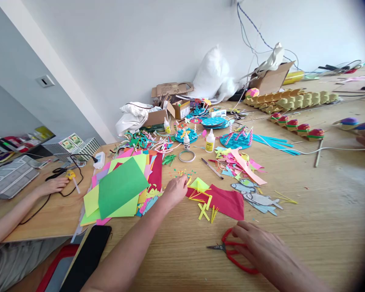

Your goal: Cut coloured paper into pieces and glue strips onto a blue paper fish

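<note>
Left hand (176,190) pinched closed on yellow strip (190,180); near right, right hand (260,243) half-curled round scissors (222,247); far, upright glue bottle (210,142), carton (182,112) with indistinct contents

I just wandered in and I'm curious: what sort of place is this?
Most likely a craft workroom or class: sheets of colored paper lie stacked on a wooden table, a glue bottle stands behind them to the right, and red-handled scissors are at the person's right hand.

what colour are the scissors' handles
Red; the handles show best in the head view, partly hidden by the right hand.
</note>
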`<control>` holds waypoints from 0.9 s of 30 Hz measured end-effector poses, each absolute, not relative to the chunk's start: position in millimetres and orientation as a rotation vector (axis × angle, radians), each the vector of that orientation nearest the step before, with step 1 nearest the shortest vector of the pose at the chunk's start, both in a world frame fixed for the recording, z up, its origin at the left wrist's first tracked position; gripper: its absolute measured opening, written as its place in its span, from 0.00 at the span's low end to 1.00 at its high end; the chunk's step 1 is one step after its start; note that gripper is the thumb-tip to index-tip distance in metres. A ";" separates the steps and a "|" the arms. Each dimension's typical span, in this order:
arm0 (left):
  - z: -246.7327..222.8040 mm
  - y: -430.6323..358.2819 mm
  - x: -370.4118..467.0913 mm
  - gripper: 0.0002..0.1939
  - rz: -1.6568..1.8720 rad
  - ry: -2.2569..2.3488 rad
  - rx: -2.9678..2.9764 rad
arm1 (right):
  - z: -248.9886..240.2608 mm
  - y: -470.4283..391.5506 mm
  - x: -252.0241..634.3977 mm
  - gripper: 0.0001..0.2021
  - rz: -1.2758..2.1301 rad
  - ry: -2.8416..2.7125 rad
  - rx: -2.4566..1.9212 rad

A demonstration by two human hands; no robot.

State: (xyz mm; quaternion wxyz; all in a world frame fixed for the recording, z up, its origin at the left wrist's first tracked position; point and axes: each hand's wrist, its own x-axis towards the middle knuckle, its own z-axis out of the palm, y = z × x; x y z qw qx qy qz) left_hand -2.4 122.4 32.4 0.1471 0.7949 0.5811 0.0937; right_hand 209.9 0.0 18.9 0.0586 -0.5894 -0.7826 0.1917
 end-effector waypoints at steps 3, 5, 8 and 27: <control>24.0 132.9 4.3 0.08 0.261 1.670 2.301 | 25.7 12.4 212.2 0.07 0.569 -2.420 -1.797; 19.9 134.9 7.6 0.08 0.258 1.660 2.313 | 31.8 27.6 209.9 0.07 0.488 -2.398 -1.778; 16.5 134.4 9.6 0.08 0.263 1.646 2.326 | 39.2 57.4 200.3 0.09 0.449 -2.381 -1.716; 5.8 130.1 7.8 0.13 0.420 1.598 2.356 | 21.9 131.1 146.4 0.12 0.382 -2.417 -1.897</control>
